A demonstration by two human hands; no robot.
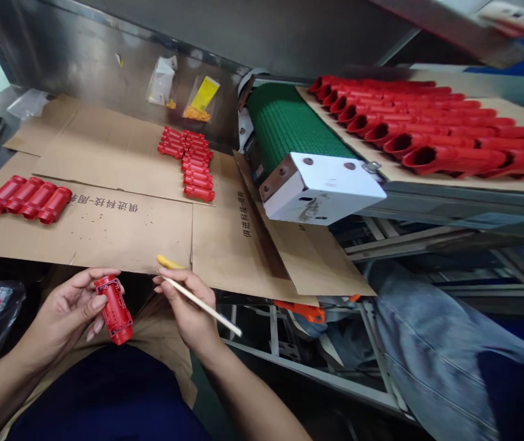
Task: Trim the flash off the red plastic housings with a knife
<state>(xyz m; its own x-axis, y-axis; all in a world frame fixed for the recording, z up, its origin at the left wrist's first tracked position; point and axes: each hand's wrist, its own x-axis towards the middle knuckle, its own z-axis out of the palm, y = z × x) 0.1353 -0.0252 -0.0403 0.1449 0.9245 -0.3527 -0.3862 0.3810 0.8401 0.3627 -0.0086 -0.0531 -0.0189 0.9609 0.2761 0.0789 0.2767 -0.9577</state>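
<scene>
My left hand (75, 306) grips a red plastic tube-shaped housing (117, 311) in front of my lap. The housing's open side faces up, showing a dark line around its edge. In my right hand (192, 306) is a pale thin stick (211, 310), pinched between thumb and fingers and slanting down to the right. Something yellow (170, 263) sticks out by the index fingertip; whether it is worn on the finger or held, I cannot tell. The stick and housing are apart. Beyond my left hand, several red housings (29, 199) lie side by side on the cardboard (133, 236).
More small red parts (197, 165) stand grouped near the metal wall. A green conveyor belt (293, 122) with a white end bracket (323, 190) rises to the right, beside rows of red tubes (455, 156). A lined bin (8, 300) sits at left. Another person's jeans-clad leg (427, 343) is at right.
</scene>
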